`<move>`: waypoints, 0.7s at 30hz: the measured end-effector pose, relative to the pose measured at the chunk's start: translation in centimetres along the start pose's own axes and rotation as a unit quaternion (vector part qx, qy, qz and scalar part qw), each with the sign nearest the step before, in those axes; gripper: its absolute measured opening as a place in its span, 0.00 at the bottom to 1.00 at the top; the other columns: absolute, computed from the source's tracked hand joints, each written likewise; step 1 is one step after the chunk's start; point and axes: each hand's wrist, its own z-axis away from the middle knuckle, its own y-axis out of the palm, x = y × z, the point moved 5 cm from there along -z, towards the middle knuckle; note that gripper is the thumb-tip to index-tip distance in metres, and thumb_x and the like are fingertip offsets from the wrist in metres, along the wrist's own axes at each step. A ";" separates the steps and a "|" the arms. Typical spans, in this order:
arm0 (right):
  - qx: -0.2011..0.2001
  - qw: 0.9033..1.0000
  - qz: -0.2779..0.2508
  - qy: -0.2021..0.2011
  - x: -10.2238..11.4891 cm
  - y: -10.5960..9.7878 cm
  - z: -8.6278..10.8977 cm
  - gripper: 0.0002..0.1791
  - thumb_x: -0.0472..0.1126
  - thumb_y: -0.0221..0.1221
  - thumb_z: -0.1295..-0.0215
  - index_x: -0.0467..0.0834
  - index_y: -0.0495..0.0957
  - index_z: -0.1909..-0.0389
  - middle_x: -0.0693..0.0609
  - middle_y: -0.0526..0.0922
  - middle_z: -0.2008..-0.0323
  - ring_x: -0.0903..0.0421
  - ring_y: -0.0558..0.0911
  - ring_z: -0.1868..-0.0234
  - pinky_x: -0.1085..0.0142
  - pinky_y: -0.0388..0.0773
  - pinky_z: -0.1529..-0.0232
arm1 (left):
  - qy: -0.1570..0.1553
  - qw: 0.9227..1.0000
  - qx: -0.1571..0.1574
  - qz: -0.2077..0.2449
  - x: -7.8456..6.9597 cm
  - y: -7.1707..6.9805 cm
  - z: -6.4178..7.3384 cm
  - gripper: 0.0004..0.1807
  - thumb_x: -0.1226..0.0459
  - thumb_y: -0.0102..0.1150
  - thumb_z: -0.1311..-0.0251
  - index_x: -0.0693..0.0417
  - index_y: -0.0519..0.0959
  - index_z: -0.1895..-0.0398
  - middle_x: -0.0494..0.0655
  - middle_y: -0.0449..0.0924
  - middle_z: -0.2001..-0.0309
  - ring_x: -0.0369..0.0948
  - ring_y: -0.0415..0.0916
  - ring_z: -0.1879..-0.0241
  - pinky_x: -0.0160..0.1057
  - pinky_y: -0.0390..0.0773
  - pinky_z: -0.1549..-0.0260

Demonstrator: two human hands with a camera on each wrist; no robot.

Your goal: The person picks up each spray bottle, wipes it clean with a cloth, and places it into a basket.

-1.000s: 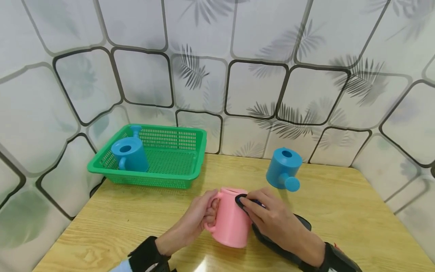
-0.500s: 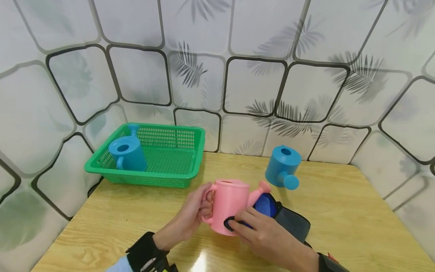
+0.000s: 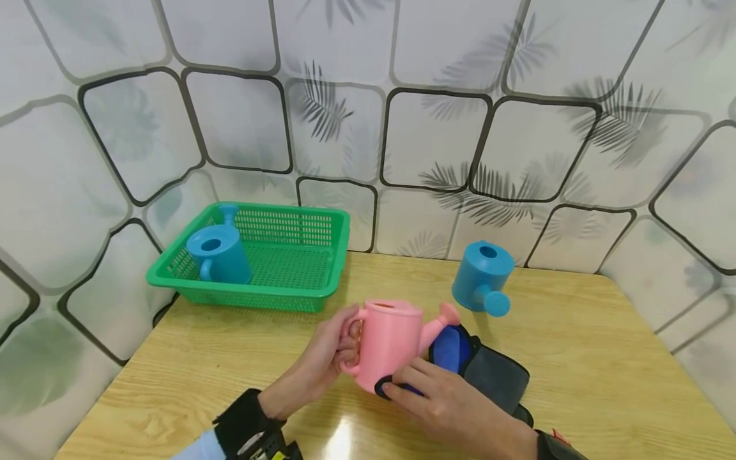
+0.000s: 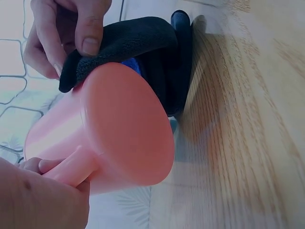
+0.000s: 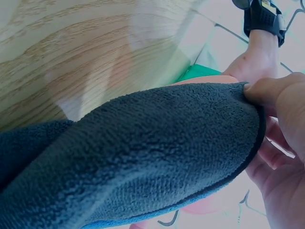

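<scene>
A pink watering can (image 3: pixel 386 345) is tilted above the table, its spout toward the right. My left hand (image 3: pixel 329 359) grips it by the handle; the left wrist view shows fingers curled round that handle and the can's round base (image 4: pixel 131 126) facing the camera. With thumb and fingertips, my right hand (image 3: pixel 439 397) pinches the edge of a dark grey and blue cloth (image 3: pixel 496 377) and holds it against the can's lower side. The cloth (image 5: pixel 157 143) fills much of the right wrist view; its far end drapes onto the table under the spout.
At the back left stands a green basket (image 3: pixel 287 300) with a blue watering can (image 3: pixel 227 259) inside. Another blue watering can (image 3: pixel 482 278) stands on the wooden table (image 3: pixel 586 358) at the back right. A patterned wall covering (image 3: pixel 431 140) closes off the back and sides.
The right hand and cloth edge have moved down from the pink can's upper side to near its base. The can has turned and risen slightly, bringing its spout into view.
</scene>
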 end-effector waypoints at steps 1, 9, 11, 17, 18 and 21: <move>-0.002 1.000 0.002 -0.001 0.0 0.0 0.0 0.16 0.43 0.45 0.17 0.46 0.82 0.49 0.58 0.79 0.56 0.63 0.76 0.55 0.72 0.74 0.51 | -0.001 1.000 0.006 0.001 0.0 0.0 0.0 0.22 0.49 0.47 0.25 0.50 0.64 0.76 0.34 0.52 0.84 0.30 0.48 0.85 0.28 0.52 0.82; -0.013 0.998 0.055 0.022 -0.5 -0.7 -0.3 0.22 0.41 0.37 0.15 0.45 0.83 0.50 0.56 0.79 0.58 0.61 0.75 0.57 0.72 0.74 0.51 | -0.008 0.999 0.040 -0.017 0.2 0.3 0.2 0.21 0.51 0.45 0.24 0.50 0.64 0.76 0.34 0.53 0.83 0.30 0.50 0.85 0.28 0.54 0.81; -0.016 0.998 0.056 0.037 -0.8 -1.1 -0.4 0.20 0.42 0.40 0.17 0.45 0.83 0.49 0.55 0.81 0.56 0.60 0.77 0.57 0.72 0.77 0.51 | -0.009 0.999 0.041 -0.025 0.2 0.4 0.3 0.22 0.51 0.46 0.25 0.50 0.64 0.77 0.34 0.54 0.83 0.30 0.50 0.85 0.28 0.54 0.82; -0.039 0.995 0.060 0.072 -1.7 -2.0 -0.4 0.18 0.46 0.47 0.19 0.44 0.84 0.48 0.51 0.84 0.52 0.56 0.81 0.53 0.66 0.84 0.53 | -0.015 0.998 0.048 -0.042 0.5 0.5 0.6 0.23 0.49 0.47 0.25 0.49 0.62 0.79 0.34 0.54 0.83 0.30 0.49 0.84 0.27 0.53 0.82; -0.044 0.994 0.064 0.077 -1.8 -2.0 -0.4 0.19 0.47 0.46 0.18 0.43 0.84 0.49 0.50 0.84 0.52 0.56 0.81 0.54 0.67 0.85 0.54 | -0.015 0.998 0.050 -0.044 0.6 0.5 0.6 0.23 0.49 0.47 0.25 0.49 0.62 0.79 0.34 0.54 0.83 0.30 0.49 0.84 0.27 0.53 0.82; -0.061 0.993 0.065 0.083 -2.1 -2.2 -0.3 0.22 0.48 0.44 0.18 0.42 0.85 0.49 0.49 0.84 0.54 0.56 0.81 0.56 0.66 0.85 0.57 | -0.017 0.998 0.051 -0.042 0.8 0.5 0.5 0.24 0.50 0.48 0.26 0.49 0.62 0.80 0.34 0.54 0.83 0.30 0.50 0.85 0.27 0.53 0.82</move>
